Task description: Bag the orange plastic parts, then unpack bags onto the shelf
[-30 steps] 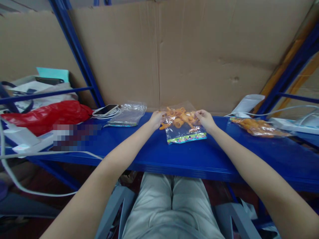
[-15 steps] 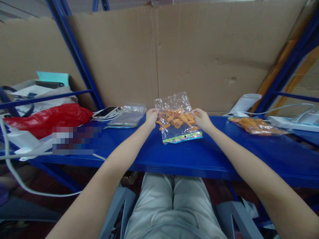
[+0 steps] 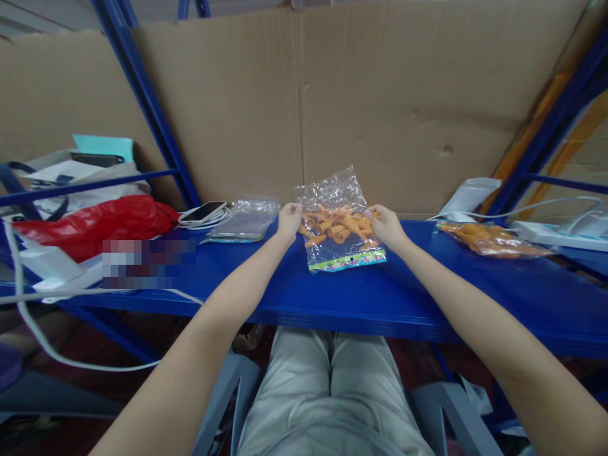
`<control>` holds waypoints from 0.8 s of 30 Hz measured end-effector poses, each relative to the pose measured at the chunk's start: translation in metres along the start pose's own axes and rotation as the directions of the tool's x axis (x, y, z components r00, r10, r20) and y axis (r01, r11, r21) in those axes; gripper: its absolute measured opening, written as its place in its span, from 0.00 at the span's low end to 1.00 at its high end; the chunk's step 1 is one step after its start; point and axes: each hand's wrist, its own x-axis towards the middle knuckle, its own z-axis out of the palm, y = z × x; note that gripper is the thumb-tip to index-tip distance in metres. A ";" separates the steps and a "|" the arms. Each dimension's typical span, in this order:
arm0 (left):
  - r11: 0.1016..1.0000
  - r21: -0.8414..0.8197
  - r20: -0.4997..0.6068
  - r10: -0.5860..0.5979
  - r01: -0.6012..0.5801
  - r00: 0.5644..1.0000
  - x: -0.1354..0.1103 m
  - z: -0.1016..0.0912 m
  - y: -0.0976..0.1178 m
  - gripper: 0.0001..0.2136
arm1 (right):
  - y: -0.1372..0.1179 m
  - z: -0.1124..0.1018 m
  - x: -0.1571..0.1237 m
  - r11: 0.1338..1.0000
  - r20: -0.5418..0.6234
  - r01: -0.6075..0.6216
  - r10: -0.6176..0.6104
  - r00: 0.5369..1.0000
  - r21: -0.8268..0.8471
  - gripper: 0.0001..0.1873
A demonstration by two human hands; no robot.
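A clear plastic bag (image 3: 332, 193) with several orange plastic pieces (image 3: 339, 228) inside is between my two hands, over the blue shelf (image 3: 304, 294). Its coloured printed strip (image 3: 349, 259) faces me, and the clear end points toward the cardboard. My left hand (image 3: 289, 221) pinches the bag's left edge. On the opposite edge my right hand (image 3: 386, 226) has its fingers closed on the plastic. The exact shape of the orange pieces is hard to make out through the shiny film.
Left of the bag lie flat clear bags (image 3: 244, 221), a phone (image 3: 205, 213) on a coiled white cable and a red plastic bag (image 3: 104, 225). Another bag of orange pieces (image 3: 484, 239) lies at right near a white power strip (image 3: 555, 235). Cardboard (image 3: 380, 107) stands behind.
The clear end of the bag rises slightly higher and the orange pieces have shifted a little inside. Both hands keep hold of the bag's edges, almost in place.
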 end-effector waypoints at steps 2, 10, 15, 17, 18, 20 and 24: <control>0.998 -0.032 0.060 -0.052 0.054 0.997 -0.003 -0.001 0.003 0.09 | 0.002 -0.002 0.003 1.000 -0.037 0.016 -0.016 0.999 0.019 0.13; 0.985 0.094 0.477 -0.169 0.141 0.862 -0.018 -0.002 0.008 0.12 | 0.008 -0.015 0.013 0.987 -0.170 -0.038 0.065 0.983 0.153 0.13; 0.993 0.101 0.456 -0.099 0.059 0.885 -0.022 0.001 0.010 0.16 | 0.008 -0.018 0.013 0.982 -0.153 -0.076 0.103 0.983 0.173 0.14; 0.995 0.087 0.430 -0.087 0.055 0.899 -0.022 0.002 0.009 0.17 | 0.009 -0.017 0.012 0.979 -0.135 -0.084 0.110 0.985 0.185 0.15; 0.996 0.075 0.423 -0.083 0.056 0.903 -0.022 0.002 0.009 0.17 | 0.009 -0.017 0.012 0.978 -0.130 -0.090 0.116 0.985 0.187 0.15; 0.997 0.050 0.427 -0.079 0.064 0.901 -0.021 0.001 0.009 0.17 | 0.010 -0.017 0.012 0.978 -0.134 -0.091 0.117 0.984 0.188 0.15; 0.991 0.068 0.508 -0.134 0.115 0.851 -0.020 -0.003 0.009 0.15 | 0.012 -0.019 0.014 0.979 -0.188 -0.047 0.085 0.978 0.198 0.15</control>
